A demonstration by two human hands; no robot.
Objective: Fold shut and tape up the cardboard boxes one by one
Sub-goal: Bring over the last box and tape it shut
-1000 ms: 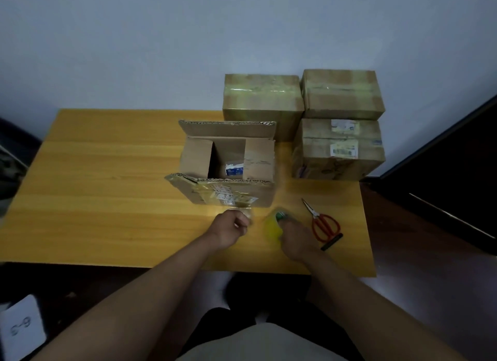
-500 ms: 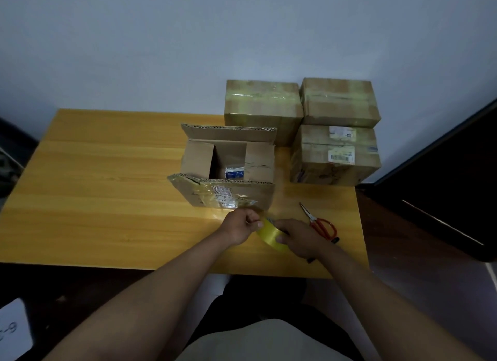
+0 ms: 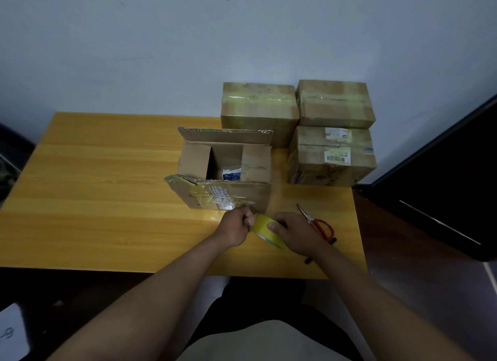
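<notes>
Lifted off the desk [image 3: 107,199] since a second ago, the tape roll [image 3: 265,227] is now clasped by the right hand [image 3: 295,233]; its free end is pinched by the left hand [image 3: 238,226]; the open box [image 3: 226,172], just beyond, likely gets folded and taped next.

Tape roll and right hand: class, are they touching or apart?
Touching. The head view shows the right hand gripping the yellow tape roll, its thumb pressed on the roll's upper face.

Both hands [image 3: 236,227] [image 3: 294,233] curled, close together.
</notes>
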